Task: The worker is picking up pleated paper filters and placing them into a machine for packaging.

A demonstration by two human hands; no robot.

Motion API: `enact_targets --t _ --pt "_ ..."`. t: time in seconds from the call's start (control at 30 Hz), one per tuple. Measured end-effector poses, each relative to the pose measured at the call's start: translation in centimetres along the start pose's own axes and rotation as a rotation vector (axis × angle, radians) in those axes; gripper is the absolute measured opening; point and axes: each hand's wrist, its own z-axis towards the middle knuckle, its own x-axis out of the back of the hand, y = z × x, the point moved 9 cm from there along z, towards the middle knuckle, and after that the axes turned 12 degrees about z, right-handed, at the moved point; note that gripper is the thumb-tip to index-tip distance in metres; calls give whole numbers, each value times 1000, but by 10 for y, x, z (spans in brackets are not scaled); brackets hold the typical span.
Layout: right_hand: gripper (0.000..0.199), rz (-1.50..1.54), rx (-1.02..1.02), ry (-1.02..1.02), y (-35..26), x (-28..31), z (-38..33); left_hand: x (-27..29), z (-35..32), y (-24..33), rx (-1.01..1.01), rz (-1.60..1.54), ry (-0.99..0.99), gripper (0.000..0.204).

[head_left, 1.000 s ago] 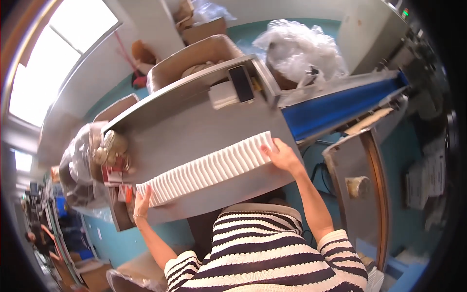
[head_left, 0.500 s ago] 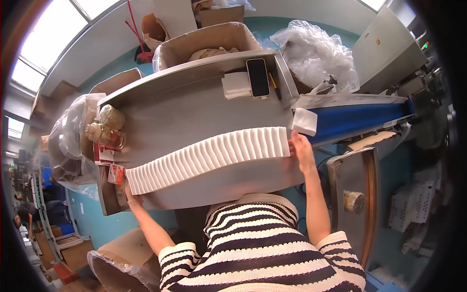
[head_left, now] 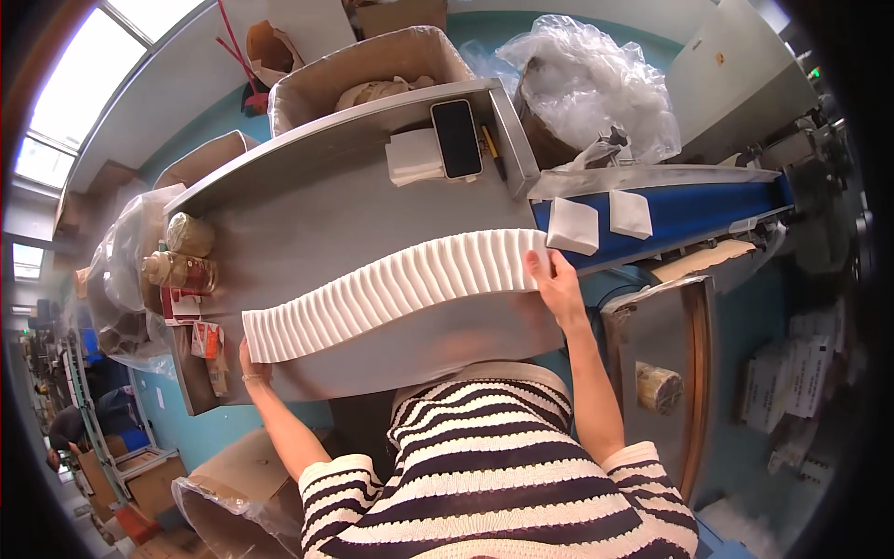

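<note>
Rows of white folded pads, packed edge to edge in one long stack, lie across the grey steel worktop, bowed slightly in the middle. The right hand presses flat against the stack's right end, fingers together, just beside a loose pad on the blue conveyor belt. The left hand braces the left end; its fingers are hidden behind the stack, so I cannot tell their spread. The step looks like squeezing the row between both palms. Moving it would call for steady, even pressure from both ends, or the bowed middle may buckle. A phone lies at the far edge.
</note>
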Motion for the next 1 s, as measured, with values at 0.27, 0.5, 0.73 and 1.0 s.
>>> enact_targets --t 0.27,0.5,0.73,1.0 --pt "33 602 -258 129 54 50 4 -26 -9 17 14 -61 54 32" --pt "36 296 -120 -87 23 9 7 -40 -11 31 11 42 55 34" --pt "33 476 -179 163 38 51 20 -55 -11 26 139 -313 71 20" --pt "30 423 -394 -180 42 27 -2 -48 -15 29 45 -63 42 30"
